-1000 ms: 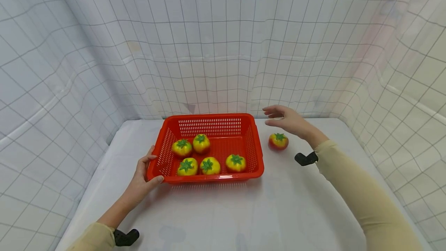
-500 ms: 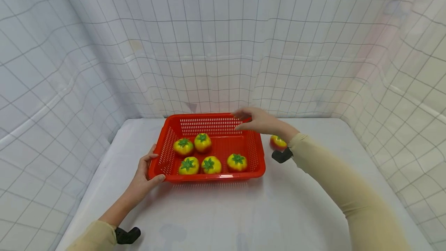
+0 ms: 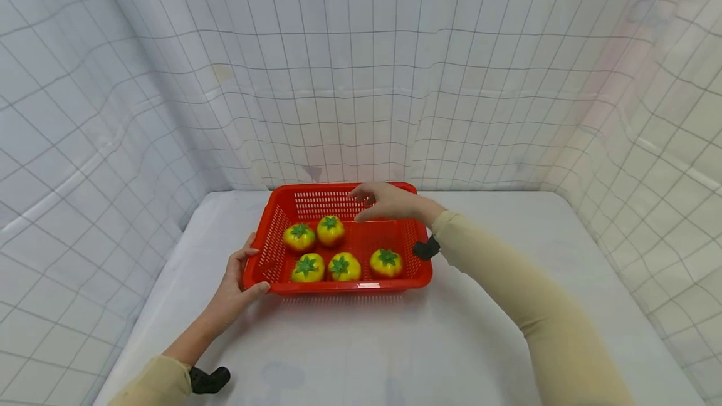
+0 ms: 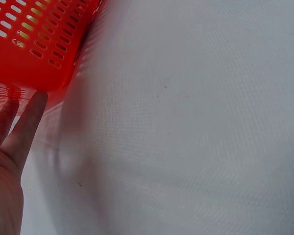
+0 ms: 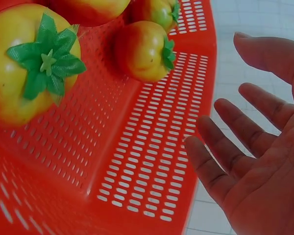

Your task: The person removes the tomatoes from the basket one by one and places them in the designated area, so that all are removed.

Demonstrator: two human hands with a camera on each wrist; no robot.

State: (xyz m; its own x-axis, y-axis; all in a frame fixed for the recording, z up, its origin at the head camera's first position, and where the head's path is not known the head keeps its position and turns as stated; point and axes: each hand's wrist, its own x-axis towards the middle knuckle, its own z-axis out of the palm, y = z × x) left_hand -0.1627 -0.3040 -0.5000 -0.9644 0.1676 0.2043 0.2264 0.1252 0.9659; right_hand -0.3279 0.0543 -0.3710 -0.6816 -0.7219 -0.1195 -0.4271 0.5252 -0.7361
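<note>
The left hand [image 3: 230,294] grips the near left corner of the red basket [image 3: 361,286], where five fruits [image 3: 386,265] (leafy side up) lie. Over its far side the right hand [image 3: 389,201] hovers, fingers wide, empty.

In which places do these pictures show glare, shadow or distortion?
Head view: grid lines on the white curtain bend, perhaps from the lens, perhaps folds; glare whitens the near rim of the red basket; left wrist view: soft shadow on the white cloth; right wrist view: pale highlight on a fruit.
</note>
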